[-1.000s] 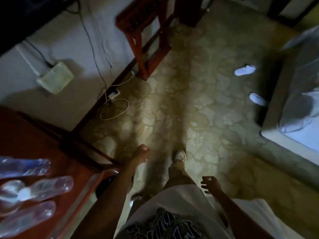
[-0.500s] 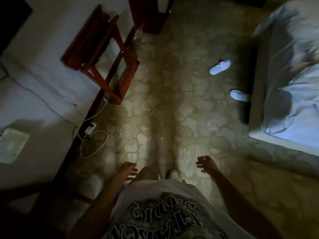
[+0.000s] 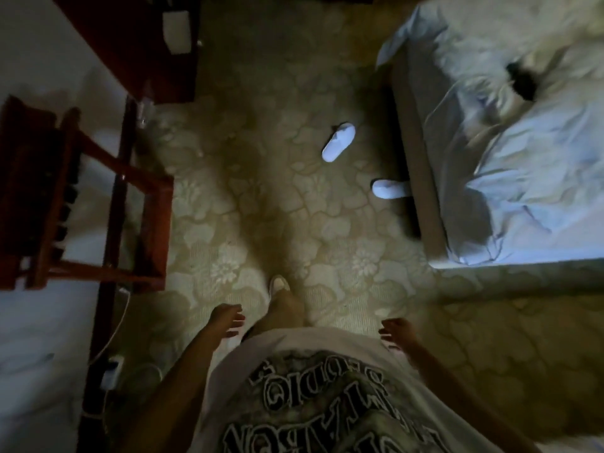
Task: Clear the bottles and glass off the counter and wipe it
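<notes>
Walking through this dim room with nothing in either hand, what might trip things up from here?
1. Two white slippers, one mid-floor and one by the bed, lie near the walking path and could trip a foot.
2. A white cable trails down to a plug along the wall on the left and might snag a shoe.
3. The wooden rack juts out at leg height, hard to see in this light.

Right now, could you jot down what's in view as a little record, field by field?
place: a dim bedroom with patterned carpet
left hand: holds nothing, fingers loosely spread
right hand: holds nothing, fingers relaxed
bed: on the right, white sheets rumpled
slippers: two white ones on the carpet, one apart from the bed, the other against the bed's base
wooden rack: on the left by the wall
cable: along the left wall
bottles, glass, counter: none in view
</notes>
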`<state>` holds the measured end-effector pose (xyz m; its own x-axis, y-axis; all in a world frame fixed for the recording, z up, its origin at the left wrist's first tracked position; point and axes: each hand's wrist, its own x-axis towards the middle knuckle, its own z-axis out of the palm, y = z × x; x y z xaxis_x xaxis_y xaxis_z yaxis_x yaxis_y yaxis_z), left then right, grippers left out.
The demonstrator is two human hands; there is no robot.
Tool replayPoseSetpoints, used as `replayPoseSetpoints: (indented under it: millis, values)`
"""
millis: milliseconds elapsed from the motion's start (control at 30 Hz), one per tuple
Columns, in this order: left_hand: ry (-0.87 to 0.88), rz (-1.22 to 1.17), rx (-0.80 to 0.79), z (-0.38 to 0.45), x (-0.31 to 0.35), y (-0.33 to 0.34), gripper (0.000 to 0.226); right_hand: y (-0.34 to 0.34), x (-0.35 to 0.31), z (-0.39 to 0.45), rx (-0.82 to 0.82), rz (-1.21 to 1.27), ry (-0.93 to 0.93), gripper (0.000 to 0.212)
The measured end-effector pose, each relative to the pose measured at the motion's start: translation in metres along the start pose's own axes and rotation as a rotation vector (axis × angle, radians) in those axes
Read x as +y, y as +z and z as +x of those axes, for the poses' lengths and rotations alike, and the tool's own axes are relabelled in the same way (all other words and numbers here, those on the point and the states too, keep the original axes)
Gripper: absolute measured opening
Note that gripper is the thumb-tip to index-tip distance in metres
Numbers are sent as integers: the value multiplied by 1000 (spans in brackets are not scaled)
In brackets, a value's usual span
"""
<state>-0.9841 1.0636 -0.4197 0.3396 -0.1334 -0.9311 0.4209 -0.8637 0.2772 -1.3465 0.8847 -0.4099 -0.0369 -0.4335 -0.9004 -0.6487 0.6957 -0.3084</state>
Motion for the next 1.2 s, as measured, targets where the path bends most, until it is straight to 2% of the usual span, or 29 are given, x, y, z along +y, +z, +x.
replayPoseSetpoints:
  millis: [200, 300, 467, 600, 733, 833, 900, 1000, 1067, 1200]
  values:
    - [315, 183, -61, 33, 230, -25, 31, -4, -126, 43, 76, 80, -14, 34]
    - [369, 177, -86, 56, 313, -36, 33, 13, -190, 52, 52, 88, -1, 27]
    - [280, 121, -43, 104, 397, -46, 33, 25, -312, 126, -12, 40, 39, 25]
    - [19, -12, 20, 121, 431, -64, 34, 23, -464, 176, -73, -33, 44, 17]
    - [-128, -175, 47, 143, 484, -88, 32, 23, -646, 211, -183, -31, -70, 21]
    - [-111, -232, 64, 162, 545, -97, 33, 25, -767, 226, -194, -86, -247, 22]
    - [-96, -261, 59, 184, 592, -100, 37, 29, -832, 242, -221, -29, -324, 24]
    - [-113, -252, 15, 217, 668, -104, 35, 30, -902, 266, -247, -15, -270, 16]
    - [-93, -243, 0, 249, 728, -107, 32, 25, -933, 291, -228, 32, -232, 20]
    - [-82, -149, -17, 292, 867, -119, 36, 10, -969, 319, -27, 74, -57, 17]
